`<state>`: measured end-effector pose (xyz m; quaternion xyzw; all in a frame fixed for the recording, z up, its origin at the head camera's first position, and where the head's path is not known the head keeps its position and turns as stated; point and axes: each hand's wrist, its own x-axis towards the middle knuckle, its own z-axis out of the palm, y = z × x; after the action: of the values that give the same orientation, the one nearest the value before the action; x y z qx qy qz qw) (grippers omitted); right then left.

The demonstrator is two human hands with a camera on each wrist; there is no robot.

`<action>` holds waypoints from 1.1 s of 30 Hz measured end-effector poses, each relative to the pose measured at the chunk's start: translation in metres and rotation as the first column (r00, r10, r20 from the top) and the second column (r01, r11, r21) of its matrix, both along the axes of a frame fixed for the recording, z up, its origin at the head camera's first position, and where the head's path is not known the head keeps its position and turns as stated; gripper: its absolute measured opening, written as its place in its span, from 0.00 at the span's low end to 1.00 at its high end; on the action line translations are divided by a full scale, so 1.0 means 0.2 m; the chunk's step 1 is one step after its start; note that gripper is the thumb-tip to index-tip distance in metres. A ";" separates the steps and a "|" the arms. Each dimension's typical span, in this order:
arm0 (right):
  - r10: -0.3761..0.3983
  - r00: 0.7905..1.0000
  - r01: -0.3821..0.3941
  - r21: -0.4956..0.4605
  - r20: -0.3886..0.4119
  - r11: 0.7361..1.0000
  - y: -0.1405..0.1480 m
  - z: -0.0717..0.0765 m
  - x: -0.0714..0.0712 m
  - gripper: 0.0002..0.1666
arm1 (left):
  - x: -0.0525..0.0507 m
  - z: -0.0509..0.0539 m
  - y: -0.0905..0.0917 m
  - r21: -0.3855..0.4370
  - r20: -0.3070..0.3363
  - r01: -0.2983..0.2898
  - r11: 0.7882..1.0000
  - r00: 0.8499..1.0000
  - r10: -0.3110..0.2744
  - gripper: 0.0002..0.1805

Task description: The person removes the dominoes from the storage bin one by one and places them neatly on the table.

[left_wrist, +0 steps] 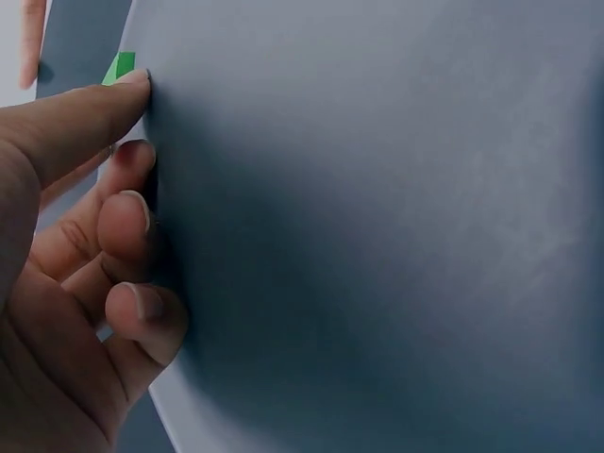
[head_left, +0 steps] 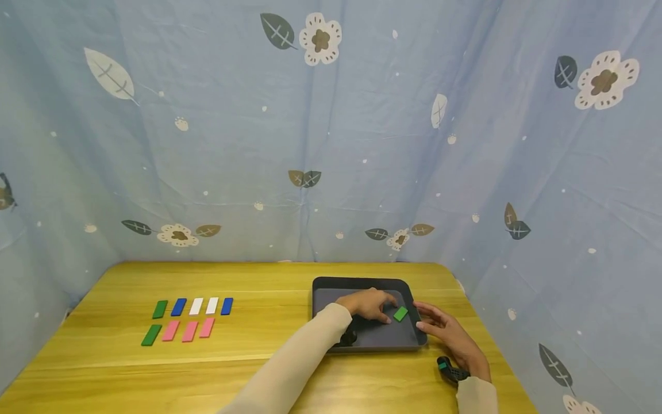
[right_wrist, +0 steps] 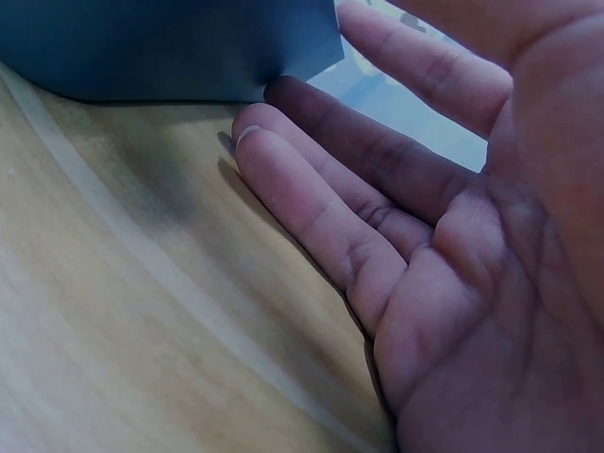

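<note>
A dark grey tray (head_left: pixel 369 348) sits on the right part of the table. Inside it lies a small green block (head_left: pixel 400 313), near the right wall. My left hand (head_left: pixel 366 303) reaches into the tray, its fingertips just left of the block; the left wrist view shows its fingers loosely bent over the tray floor, with a bit of the green block (left_wrist: pixel 124 66) beyond one fingertip. Outside the tray, my right hand (head_left: pixel 451 334) has its fingertips at the right wall. Its fingers (right_wrist: pixel 302 193) are extended in the right wrist view, and nothing is gripped.
At the table's left, two rows of flat blocks lie apart: green (head_left: pixel 151 334), blue (head_left: pixel 179 307), white (head_left: pixel 196 306) and pink (head_left: pixel 189 331). A patterned blue curtain (head_left: pixel 362 144) hangs behind and beside the wooden table (head_left: pixel 93 351).
</note>
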<state>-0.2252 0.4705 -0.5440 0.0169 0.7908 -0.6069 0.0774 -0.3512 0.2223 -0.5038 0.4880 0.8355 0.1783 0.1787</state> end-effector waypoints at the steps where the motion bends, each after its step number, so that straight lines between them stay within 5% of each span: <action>1: 0.003 1.000 -0.003 0.001 -0.002 1.000 0.00 0.00 0.00 0.35 | 0.00 0.00 0.00 0.001 -0.003 -0.001 1.000 1.000 0.001 0.28; 20: -0.022 1.000 0.022 -0.005 -0.002 1.000 -0.01 0.00 -0.01 0.36 | 0.02 0.00 0.03 0.019 0.037 0.011 1.000 0.999 -0.012 0.28; 27: 0.004 1.000 -0.004 -0.017 0.001 1.000 0.00 -0.01 -0.01 0.37 | 0.02 -0.01 0.05 -0.004 -0.018 0.040 0.999 0.999 -0.040 0.27; 33: 0.003 1.000 -0.003 -0.015 -0.006 1.000 0.00 0.00 -0.01 0.36 | 0.01 -0.01 0.05 0.012 0.054 0.017 1.000 0.998 -0.018 0.22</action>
<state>-0.2268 0.4712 -0.5443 0.0130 0.7865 -0.6127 0.0761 -0.3489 0.2331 -0.5064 0.4912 0.8251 0.1947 0.2002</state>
